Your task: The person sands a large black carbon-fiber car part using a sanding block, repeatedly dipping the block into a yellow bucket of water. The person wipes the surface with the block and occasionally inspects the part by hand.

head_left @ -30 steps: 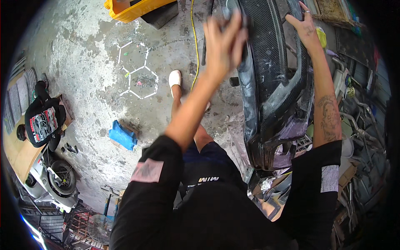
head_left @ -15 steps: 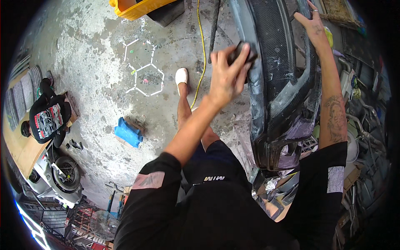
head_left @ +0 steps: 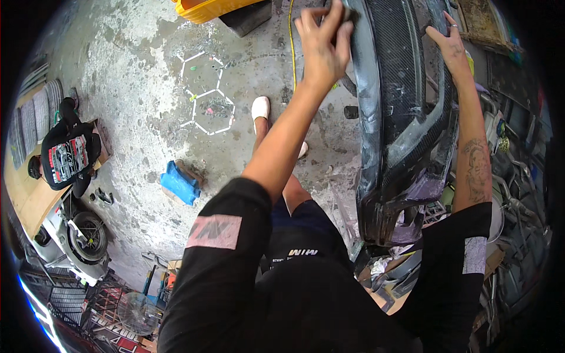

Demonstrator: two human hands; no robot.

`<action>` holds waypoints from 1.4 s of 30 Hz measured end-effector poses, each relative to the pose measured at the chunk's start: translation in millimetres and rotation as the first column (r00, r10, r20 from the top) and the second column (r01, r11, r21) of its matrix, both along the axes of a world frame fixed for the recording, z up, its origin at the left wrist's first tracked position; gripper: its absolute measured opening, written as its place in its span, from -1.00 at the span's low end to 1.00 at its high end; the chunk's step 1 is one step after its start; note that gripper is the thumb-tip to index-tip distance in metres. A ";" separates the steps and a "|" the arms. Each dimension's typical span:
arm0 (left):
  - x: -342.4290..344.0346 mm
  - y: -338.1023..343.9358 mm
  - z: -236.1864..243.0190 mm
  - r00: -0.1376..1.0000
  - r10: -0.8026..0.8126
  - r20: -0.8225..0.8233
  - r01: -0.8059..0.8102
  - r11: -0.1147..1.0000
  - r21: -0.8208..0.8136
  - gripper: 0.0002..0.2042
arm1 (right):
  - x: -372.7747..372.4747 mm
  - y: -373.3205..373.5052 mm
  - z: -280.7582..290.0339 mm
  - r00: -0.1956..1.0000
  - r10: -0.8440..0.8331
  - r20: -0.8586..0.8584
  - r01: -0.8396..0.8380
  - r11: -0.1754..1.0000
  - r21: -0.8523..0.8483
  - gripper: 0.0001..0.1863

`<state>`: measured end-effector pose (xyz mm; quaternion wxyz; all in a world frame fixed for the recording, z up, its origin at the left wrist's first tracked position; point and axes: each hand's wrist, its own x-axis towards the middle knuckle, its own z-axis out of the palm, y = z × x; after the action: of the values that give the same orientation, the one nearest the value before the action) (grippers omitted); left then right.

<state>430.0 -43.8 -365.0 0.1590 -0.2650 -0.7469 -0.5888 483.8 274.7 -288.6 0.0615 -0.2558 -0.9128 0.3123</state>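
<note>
A long dark car bumper (head_left: 371,106) with a woven carbon-look surface and pale dusty smears stands upright on my right. My left hand (head_left: 325,50) is closed over a small dark block at the bumper's far left edge; the fingers mostly hide the block, and its exact kind cannot be made out. On the other side, my right hand (head_left: 453,52) grips the bumper's right edge, with its thumb and fingers around the rim. Both arms are stretched forward.
A yellow tub (head_left: 206,10) lies at the far side, near a yellow cable (head_left: 293,47). A blue bundle (head_left: 180,182) rests on the stained floor. At the left are a crouching person (head_left: 70,156) and a motorcycle wheel (head_left: 88,235). Metal parts (head_left: 515,194) crowd the right side.
My left hand has slid forward along the bumper's left edge, away from me, with the dark block. My right hand keeps its grip. The view has shifted slightly.
</note>
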 end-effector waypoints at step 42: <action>-580.9 39.7 -344.5 0.980 -0.104 0.171 0.199 0.426 -0.883 -0.69 | -152.6 19.6 -1.3 0.900 -0.338 0.276 0.381 0.917 -0.118 0.14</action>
<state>-150.9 -4.1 -709.6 -0.0924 -0.3481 -0.9241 -0.1282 331.2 294.4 -289.9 -0.0191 -0.4621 -0.8201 0.3368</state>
